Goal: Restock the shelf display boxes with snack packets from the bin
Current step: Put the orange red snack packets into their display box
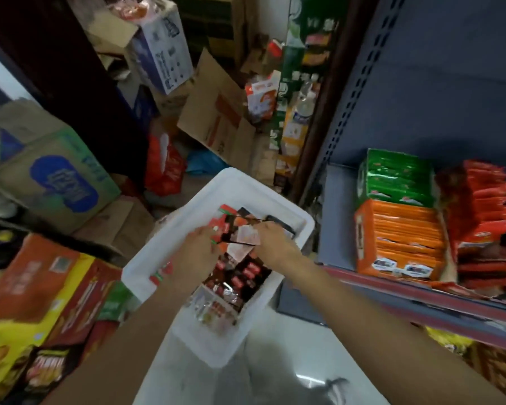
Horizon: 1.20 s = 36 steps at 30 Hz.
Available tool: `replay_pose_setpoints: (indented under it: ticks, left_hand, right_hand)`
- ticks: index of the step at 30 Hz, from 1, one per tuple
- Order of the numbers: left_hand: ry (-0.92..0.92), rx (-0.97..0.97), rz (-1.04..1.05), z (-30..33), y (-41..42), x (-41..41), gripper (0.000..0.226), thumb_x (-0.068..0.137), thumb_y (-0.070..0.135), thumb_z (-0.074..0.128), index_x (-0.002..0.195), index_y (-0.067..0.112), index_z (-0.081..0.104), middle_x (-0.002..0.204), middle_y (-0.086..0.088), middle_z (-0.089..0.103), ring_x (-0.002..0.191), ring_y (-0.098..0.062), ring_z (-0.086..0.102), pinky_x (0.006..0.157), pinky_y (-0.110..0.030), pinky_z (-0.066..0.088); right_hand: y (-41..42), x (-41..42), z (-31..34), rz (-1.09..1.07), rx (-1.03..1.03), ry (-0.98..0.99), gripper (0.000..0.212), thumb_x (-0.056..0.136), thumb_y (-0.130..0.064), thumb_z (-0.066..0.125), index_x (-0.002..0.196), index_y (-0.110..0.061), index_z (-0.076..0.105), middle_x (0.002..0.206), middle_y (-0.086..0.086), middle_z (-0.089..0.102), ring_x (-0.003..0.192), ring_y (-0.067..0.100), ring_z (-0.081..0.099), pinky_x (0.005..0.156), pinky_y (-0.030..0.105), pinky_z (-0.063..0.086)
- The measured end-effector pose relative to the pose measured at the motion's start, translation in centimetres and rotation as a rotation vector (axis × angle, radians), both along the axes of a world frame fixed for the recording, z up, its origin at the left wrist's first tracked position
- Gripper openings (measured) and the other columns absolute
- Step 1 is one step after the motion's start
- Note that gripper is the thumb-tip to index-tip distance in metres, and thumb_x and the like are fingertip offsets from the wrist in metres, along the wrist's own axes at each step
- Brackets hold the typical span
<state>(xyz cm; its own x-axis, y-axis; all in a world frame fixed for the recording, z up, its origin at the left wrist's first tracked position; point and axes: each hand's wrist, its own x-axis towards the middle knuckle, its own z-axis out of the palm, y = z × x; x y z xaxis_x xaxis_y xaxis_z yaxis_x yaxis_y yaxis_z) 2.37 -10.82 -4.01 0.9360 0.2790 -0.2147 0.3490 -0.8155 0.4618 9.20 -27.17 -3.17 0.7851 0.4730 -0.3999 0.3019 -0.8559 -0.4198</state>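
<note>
Grip: left hand and right hand, fingers curled round opposite edges of a small stack of dark red-and-black snack packets, held just above the heap.
Source: white plastic bin, centre of view, part-filled with loose packets of mixed red, black and pale print; more red-and-green packets against its left wall.
Destination: shelf at right, carrying an orange display box near, a green display box behind it, and red packets further right.
Surroundings: cardboard cartons stacked left and far.
Risk: stack pinched only at its edges; slippery wrappers likely to fan out and drop back into the bin, or onto the floor, during the carry right. Mixed prints in the bin; wrong-box placement possible.
</note>
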Motion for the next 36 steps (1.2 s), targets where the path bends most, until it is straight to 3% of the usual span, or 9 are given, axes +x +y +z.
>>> replay_pose_setpoints:
  ticks: [3, 7, 14, 20, 26, 28, 31, 32, 36]
  left_hand:
    - [0.121, 0.145, -0.148, -3.3, 3.3, 0.0, 0.046, 0.092, 0.013, 0.051, 0.137, 0.005, 0.043, 0.134, -0.014, 0.05, 0.12, -0.031, 0.05, 0.102, -0.037, 0.037]
    - [0.232, 0.25, -0.218, -6.0, 5.6, 0.0, 0.047, 0.093, 0.012, 0.048, 0.138, 0.001, 0.036, 0.13, -0.016, 0.053, 0.109, -0.029, 0.057, 0.095, -0.037, 0.045]
    - [0.283, 0.444, -0.179, -6.8, 5.1, -0.1, 0.059, 0.093, 0.023, 0.058, 0.139, 0.001, 0.028, 0.122, -0.016, 0.053, 0.107, -0.028, 0.058, 0.089, -0.035, 0.051]
    - [0.202, 0.319, -0.104, -6.7, 5.6, 0.5, 0.053, 0.087, 0.024, 0.066, 0.128, 0.004, 0.04, 0.121, -0.014, 0.052, 0.109, -0.026, 0.054, 0.094, -0.034, 0.048]
    - [0.009, 0.066, -0.037, -5.0, 6.4, 0.5, 0.046, 0.086, 0.011, 0.065, 0.128, 0.005, 0.044, 0.117, -0.012, 0.056, 0.108, -0.025, 0.054, 0.095, -0.034, 0.046]
    - [-0.021, -0.021, -0.027, -4.0, 6.5, 0.6, 0.047, 0.087, 0.008, 0.063, 0.129, 0.006, 0.044, 0.115, -0.011, 0.058, 0.106, -0.025, 0.056, 0.093, -0.035, 0.047]
    - [-0.091, -0.255, 0.062, -2.3, 6.7, 1.0, 0.041, 0.089, 0.011, 0.062, 0.128, 0.01, 0.049, 0.111, -0.006, 0.063, 0.1, -0.022, 0.061, 0.089, -0.036, 0.051]
    - [-0.111, -0.321, 0.1, -1.8, 6.8, 1.2, 0.04, 0.089, 0.014, 0.063, 0.127, 0.012, 0.05, 0.109, -0.002, 0.063, 0.097, -0.019, 0.062, 0.088, -0.032, 0.051]
    - [-0.151, -0.469, 0.18, 0.2, 7.6, 2.1, 0.031, 0.086, 0.015, 0.067, 0.115, 0.01, 0.059, 0.094, 0.004, 0.063, 0.076, -0.005, 0.057, 0.062, -0.001, 0.04]
  right_hand:
    - [2.5, -0.5, -2.5, -0.01, -0.035, 0.058, 0.056, 0.095, -0.018, 0.047, 0.147, -0.015, 0.026, 0.152, 0.006, 0.024, 0.139, 0.027, 0.027, 0.105, 0.041, 0.034]
    - [4.2, -0.6, -5.0, 0.064, -0.155, 0.129, 0.062, 0.099, -0.023, 0.043, 0.151, -0.019, 0.011, 0.159, 0.003, 0.001, 0.146, 0.021, 0.006, 0.116, 0.037, 0.018]
    - [5.4, -0.2, -5.6, 0.076, -0.35, 0.087, 0.063, 0.097, -0.02, 0.043, 0.151, -0.025, 0.013, 0.159, -0.002, -0.001, 0.142, 0.025, 0.022, 0.108, 0.045, 0.03]
    - [7.3, -0.1, -6.3, -0.019, -0.366, 0.088, 0.062, 0.095, -0.024, 0.048, 0.149, -0.013, 0.018, 0.155, 0.006, 0.009, 0.136, 0.03, 0.028, 0.104, 0.046, 0.035]
    - [7.8, 0.3, -6.5, -0.133, -0.126, 0.242, 0.057, 0.096, -0.024, 0.048, 0.148, -0.014, 0.026, 0.157, 0.011, 0.009, 0.142, 0.032, 0.02, 0.113, 0.041, 0.026]
    - [8.1, 0.2, -6.1, -0.145, -0.001, 0.273, 0.054, 0.095, -0.019, 0.051, 0.145, -0.013, 0.033, 0.153, 0.013, 0.023, 0.139, 0.03, 0.028, 0.113, 0.037, 0.028]
    - [9.0, -0.2, -5.0, -0.221, 0.326, 0.338, 0.035, 0.09, -0.011, 0.058, 0.125, -0.011, 0.053, 0.116, 0.008, 0.06, 0.102, 0.018, 0.055, 0.085, 0.021, 0.047]
    - [9.3, -0.3, -4.2, -0.303, 0.423, 0.381, 0.029, 0.09, -0.012, 0.06, 0.119, -0.011, 0.056, 0.107, 0.004, 0.061, 0.092, 0.014, 0.056, 0.074, 0.018, 0.045]
    - [9.1, 0.3, -1.5, -0.553, 0.713, 0.473, 0.008, 0.09, -0.004, 0.059, 0.089, -0.013, 0.058, 0.083, 0.008, 0.058, 0.072, 0.016, 0.056, 0.066, 0.022, 0.05]
